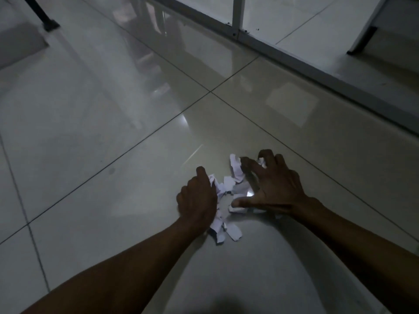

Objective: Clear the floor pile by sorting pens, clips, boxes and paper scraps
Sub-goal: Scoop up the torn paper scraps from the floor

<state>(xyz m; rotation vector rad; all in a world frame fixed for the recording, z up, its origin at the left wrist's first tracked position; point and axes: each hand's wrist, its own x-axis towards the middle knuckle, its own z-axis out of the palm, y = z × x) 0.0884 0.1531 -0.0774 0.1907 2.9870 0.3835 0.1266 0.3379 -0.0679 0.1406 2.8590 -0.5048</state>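
On the floor tiles (113,123) near the person, the left hand (197,198) curled against paper scraps (226,189); the right hand (272,186) spread wide over them.

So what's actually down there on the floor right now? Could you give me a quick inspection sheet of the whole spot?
Surface: glossy pale floor tiles with dark grout lines; dim light, reflections.
Job's things: torn white paper scraps in a loose pile between the hands; no pens, clips or boxes seen.
Clutter: nothing seen beyond the scraps.
Hands: left hand edge-on against the pile's left side, fingers curled; right hand spread, fingers clawed over the scraps on the right.
Cables: nothing seen.
Surroundings: grey metal frame along the floor at upper right; dark furniture foot at upper left.
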